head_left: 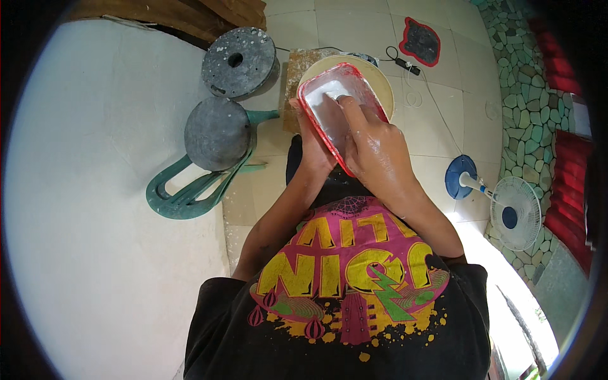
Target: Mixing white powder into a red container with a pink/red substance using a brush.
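My left hand point(315, 149) supports a red-rimmed plastic tub point(362, 87) from its left side, tilted in front of my chest. White liquid or paste point(322, 107) coats its inside. Reaching in over the right rim, my right hand point(378, 147) has its fingers bent together at the white stuff. A small whitish bit shows at the fingertips; I cannot make out what it is. White smears mark the back of that hand. Behind the tub is a round cream-coloured basin or disc point(384, 85), partly covered by it, above a stained brown board point(296, 62).
On the left, a grey disc point(217, 134) rests on a green plastic chair point(180, 206) beside the pale wall point(95, 190). A speckled round disc with a hole point(244, 79) stands beyond. A power strip point(407, 66), red-edged mat point(421, 43) and standing fan point(516, 212) are on the right.
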Available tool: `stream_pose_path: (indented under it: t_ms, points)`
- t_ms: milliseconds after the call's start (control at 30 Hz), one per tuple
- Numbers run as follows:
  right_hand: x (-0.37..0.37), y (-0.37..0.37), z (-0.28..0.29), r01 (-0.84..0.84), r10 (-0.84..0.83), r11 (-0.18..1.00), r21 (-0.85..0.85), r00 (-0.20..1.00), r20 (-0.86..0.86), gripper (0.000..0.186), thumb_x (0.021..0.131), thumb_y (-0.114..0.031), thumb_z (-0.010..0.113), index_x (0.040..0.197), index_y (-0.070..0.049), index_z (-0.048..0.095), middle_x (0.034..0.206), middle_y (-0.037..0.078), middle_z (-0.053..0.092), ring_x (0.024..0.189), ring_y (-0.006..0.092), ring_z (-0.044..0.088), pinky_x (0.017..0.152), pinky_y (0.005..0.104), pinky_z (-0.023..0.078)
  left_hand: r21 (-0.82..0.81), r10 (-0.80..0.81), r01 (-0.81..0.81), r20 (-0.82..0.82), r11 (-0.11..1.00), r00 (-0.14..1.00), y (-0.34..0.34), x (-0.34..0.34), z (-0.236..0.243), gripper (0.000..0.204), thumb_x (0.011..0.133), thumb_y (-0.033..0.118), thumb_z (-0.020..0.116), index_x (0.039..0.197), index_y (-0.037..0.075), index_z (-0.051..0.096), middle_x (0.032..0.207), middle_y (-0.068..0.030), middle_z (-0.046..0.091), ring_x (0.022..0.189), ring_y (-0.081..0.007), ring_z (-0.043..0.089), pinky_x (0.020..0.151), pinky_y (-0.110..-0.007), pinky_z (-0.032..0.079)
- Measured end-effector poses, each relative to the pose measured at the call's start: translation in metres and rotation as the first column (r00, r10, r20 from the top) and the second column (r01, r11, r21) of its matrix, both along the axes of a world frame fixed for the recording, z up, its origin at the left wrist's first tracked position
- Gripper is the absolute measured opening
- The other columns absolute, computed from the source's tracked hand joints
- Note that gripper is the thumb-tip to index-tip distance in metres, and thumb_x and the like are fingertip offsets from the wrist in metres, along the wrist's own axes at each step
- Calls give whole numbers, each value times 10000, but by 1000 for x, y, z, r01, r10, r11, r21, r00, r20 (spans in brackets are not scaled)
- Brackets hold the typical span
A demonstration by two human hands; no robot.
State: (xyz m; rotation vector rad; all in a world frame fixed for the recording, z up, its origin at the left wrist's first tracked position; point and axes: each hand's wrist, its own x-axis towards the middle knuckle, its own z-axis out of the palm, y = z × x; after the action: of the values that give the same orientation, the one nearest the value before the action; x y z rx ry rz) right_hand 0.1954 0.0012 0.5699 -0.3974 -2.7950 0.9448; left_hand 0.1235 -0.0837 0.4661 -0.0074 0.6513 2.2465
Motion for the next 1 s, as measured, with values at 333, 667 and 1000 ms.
stream_pose_path:
  t_ms: [333,667,1000]
  points:
    - [2,-4,13,-21,-6,980,-199,991,-134,369,811,4,544,1170,-65,487,826,248,626,722,459,603,634,500,488,-183,11,-1,49,983,999,-4,-3,4,733,908,719,306,1357,157,441,1271,-45,531,1149,-219,521,1005,-399,415]
    - [-24,-1,7,73,-73,997,15,997,1,470,723,-9,601,1174,-41,472,900,242,624,747,428,629,657,482,515,34,-51,49,68,998,996,-5,-27,0,759,908,718,295,1383,137,413,1328,-71,507,1218,-247,493,1053,-410,384]
    - [-67,-46,10,205,-211,969,138,977,29,511,701,-5,635,1187,-73,494,915,211,643,683,410,640,596,461,534,-24,-117,120,93,993,989,-33,-75,7,812,891,735,296,1420,124,368,1403,-89,450,1277,-263,454,1076,-426,372]
